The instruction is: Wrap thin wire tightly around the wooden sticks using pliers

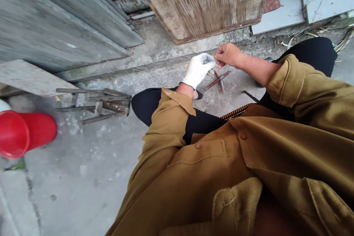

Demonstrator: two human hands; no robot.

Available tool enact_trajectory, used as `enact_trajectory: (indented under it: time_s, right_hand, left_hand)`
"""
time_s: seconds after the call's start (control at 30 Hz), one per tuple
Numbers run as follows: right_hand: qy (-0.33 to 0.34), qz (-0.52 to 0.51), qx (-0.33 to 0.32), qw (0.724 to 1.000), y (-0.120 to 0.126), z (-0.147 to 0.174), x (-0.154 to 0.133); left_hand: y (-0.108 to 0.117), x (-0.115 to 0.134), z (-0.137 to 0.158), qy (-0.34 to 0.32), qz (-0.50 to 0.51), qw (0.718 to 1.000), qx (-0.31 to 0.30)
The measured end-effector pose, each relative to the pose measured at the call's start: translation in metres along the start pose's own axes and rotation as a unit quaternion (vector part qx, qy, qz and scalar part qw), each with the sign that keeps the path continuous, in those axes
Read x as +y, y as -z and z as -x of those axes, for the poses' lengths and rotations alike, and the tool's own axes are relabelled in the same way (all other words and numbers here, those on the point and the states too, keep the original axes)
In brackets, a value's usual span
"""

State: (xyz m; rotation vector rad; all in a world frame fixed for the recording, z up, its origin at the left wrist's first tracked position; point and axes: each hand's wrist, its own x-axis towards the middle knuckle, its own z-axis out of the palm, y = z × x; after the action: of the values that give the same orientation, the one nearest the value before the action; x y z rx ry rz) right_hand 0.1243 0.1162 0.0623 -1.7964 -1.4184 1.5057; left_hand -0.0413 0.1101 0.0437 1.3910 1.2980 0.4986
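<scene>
My left hand (199,69) wears a white knitted glove, its fingers curled closed in a pinch. Bare and also pinched, my right hand (227,55) meets the gloved fingertips. Whatever lies between the two sets of fingers is too small to make out. Just below the hands, two short brown sticks (224,76) cross each other, with a greyish binding where they meet. One of them runs up behind the gloved fingers, so I cannot tell whether the glove touches it.
A weathered wooden panel (204,3) leans ahead, beside stacked white tiles (279,16) at right. Grey boards (69,18) stand at the left. A wooden stool (107,105) lies left of my knee, and a red bucket (41,131) is on its side farther left.
</scene>
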Motion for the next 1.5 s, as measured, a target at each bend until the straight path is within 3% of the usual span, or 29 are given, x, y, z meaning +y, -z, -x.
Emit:
enact_trajectory:
  time_s: [0.23, 0.4, 0.7, 0.97, 1.07, 1.3, 1.37, 1.5]
  right_hand:
    - [0.076, 0.147, 0.011, 0.986, 0.0, -0.006, 0.004]
    - [0.1, 0.197, 0.025, 0.975, -0.001, -0.011, 0.006]
    - [0.103, 0.213, 0.019, 0.971, -0.002, -0.011, 0.008]
    - [0.064, 0.184, -0.008, 0.981, 0.002, -0.008, 0.004]
    - [0.077, 0.166, -0.011, 0.983, 0.002, -0.01, 0.008]
    - [0.144, 0.112, -0.017, 0.983, 0.007, -0.009, 0.017]
    - [0.193, 0.152, -0.025, 0.969, 0.009, -0.01, 0.02]
    - [0.306, 0.27, -0.028, 0.913, 0.014, -0.011, 0.026]
  left_hand:
    - [0.003, 0.006, 0.003, 0.012, -0.014, 1.0, -0.013]
    - [0.001, 0.008, 0.004, 0.013, -0.012, 1.0, -0.004]
    - [0.001, -0.004, -0.002, -0.065, -0.15, 0.986, 0.022]
    - [-0.002, -0.005, -0.002, -0.08, -0.174, 0.981, 0.03]
    - [-0.004, -0.006, -0.003, -0.062, -0.136, 0.988, 0.032]
    - [0.0, 0.001, 0.001, 0.017, 0.092, 0.996, -0.012]
    - [0.004, 0.0, 0.001, 0.023, 0.144, 0.989, -0.023]
    - [0.008, -0.007, -0.001, 0.048, 0.214, 0.975, -0.035]
